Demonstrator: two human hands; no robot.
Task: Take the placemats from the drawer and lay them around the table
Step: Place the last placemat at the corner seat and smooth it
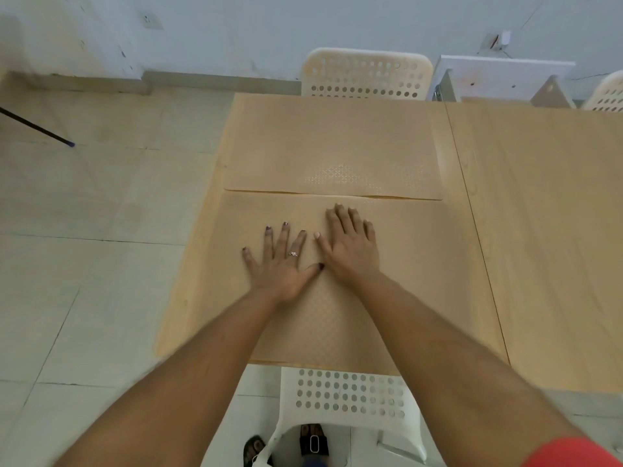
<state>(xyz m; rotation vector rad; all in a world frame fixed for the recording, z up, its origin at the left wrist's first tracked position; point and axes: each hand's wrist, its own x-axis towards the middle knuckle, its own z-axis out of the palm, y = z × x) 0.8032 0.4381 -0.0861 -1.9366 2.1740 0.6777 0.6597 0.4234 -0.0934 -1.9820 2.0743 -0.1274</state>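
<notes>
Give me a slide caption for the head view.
Both hands, left and right, press the near placemat flat; another lies beyond.

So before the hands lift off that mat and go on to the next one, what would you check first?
1. Near placemat lies flat on the table: ok, no curl shows around the hands.
2. Left hand and right hand are pressed open on it, gripping nothing: ok.
3. Near placemat lines up with the near chair: ok, roughly centred.
4. Far placemat sits before the far chair: ok.
5. The two mats are apart, not overlapping: cannot tell, their edges meet closely and the far one's edge lifts slightly.
6. The table's right half has its mats: not ok, it is bare in view.
</notes>
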